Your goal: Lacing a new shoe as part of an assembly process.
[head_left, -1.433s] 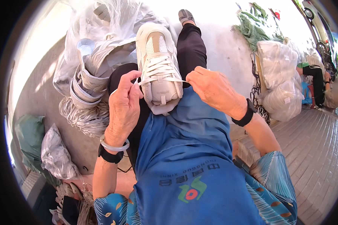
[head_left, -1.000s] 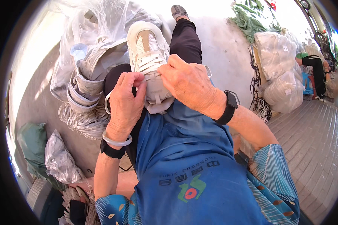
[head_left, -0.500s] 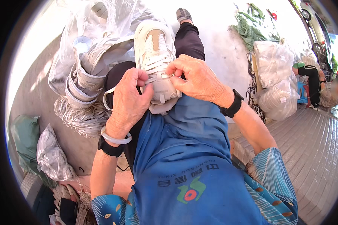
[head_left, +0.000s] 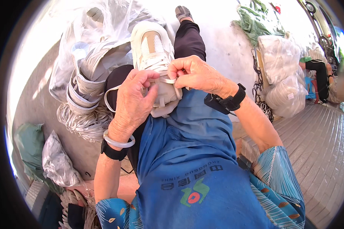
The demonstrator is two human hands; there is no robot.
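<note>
A white and beige sneaker [head_left: 151,45] rests on my lap, its toe pointing away from me and its tongue end toward me. My right hand [head_left: 202,76] pinches a flat white shoelace [head_left: 167,80] over the right side of the lacing. The lace stretches leftward to the curled fingers of my left hand [head_left: 133,97], at the shoe's left edge. Exactly how the left fingertips grip it is partly hidden. Behind that hand a loose lace loop hangs out to the left. The nearer lacing is partly covered by my fingers.
Left of my leg, several pale shoe uppers [head_left: 82,86] lie nested over a bundle of laces [head_left: 84,124], beside clear plastic wrapping. Full plastic bags [head_left: 281,61] stand on the right near a dark chain [head_left: 256,76]. Another person [head_left: 323,72] sits at the far right.
My right hand has turned and drawn the lace out slightly at the right side. My left hand has shifted a little rightward. The sneaker has moved slightly left in view.
</note>
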